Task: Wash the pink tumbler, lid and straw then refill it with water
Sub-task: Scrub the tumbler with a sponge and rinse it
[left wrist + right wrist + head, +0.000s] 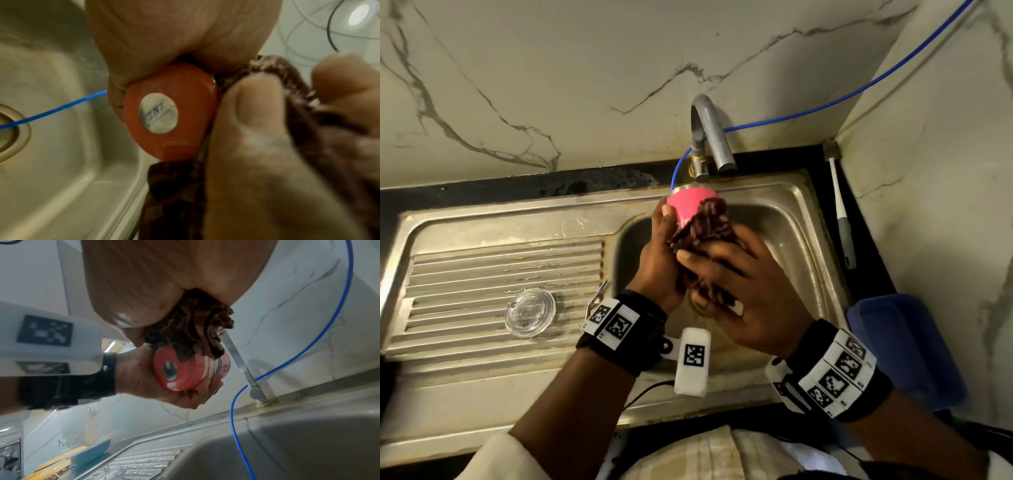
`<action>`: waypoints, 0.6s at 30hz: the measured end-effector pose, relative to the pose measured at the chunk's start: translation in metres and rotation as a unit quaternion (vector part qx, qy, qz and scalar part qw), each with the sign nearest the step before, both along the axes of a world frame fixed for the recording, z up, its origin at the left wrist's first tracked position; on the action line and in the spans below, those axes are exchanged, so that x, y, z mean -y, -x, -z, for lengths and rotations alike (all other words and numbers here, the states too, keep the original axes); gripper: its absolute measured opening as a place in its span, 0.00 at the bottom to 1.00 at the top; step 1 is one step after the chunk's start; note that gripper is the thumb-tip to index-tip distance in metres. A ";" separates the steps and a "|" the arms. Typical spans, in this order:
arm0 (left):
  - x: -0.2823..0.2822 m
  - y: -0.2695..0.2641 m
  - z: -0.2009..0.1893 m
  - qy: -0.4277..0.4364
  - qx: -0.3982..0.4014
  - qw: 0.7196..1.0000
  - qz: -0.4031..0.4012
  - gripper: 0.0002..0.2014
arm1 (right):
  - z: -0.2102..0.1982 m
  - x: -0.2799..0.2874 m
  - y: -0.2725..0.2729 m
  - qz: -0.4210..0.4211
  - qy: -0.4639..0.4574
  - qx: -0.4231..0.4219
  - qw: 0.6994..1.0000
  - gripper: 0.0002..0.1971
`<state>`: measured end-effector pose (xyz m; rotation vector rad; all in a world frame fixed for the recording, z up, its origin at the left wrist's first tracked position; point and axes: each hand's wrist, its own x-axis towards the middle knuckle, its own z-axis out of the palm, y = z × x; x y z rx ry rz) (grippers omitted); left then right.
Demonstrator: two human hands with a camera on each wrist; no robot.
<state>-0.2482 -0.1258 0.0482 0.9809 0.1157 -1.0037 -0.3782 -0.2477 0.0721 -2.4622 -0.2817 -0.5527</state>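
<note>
Head view. Pink tumbler (690,205) held above the sink (784,219) basin, just in front of the tap (710,133), lying tilted with one end toward the tap. Left hand (659,260) wraps the tumbler's left side, fingers curled round it. Right hand (743,291) clutches a dark maroon cloth (705,228) bunched against the tumbler's right side and draped over it. Clear lid (530,312) lies flat on the ribbed drainboard (482,274), well left of the tap and apart from both hands. A thin bent metal piece (595,296) lies by the left wrist; whether it is the straw, cannot tell. Blue tube (825,106) runs from the wall past the tap toward the basin. White-handled brush (840,212) lies on the dark surface (873,260) right of the tap. Blue container (904,342) sits nearer the person on that side.

Left wrist view. Tumbler's base (170,112) faces the camera, round pale sticker at its centre. Left palm presses it from above; right-hand fingers (252,129), blurred, press the cloth (172,194) against its side. Drain (10,133) lies below, blue tube (55,110) crossing it.

Right wrist view. Right hand (164,288) grips the cloth (191,332) on top of the tumbler (185,369); left hand (164,386) cradles it from beneath, beside the tap (240,363).
</note>
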 end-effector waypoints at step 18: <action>0.020 0.005 -0.024 -0.171 0.385 0.905 -0.056 0.21 | 0.008 0.009 -0.026 0.151 -0.767 -0.188 0.595 0.32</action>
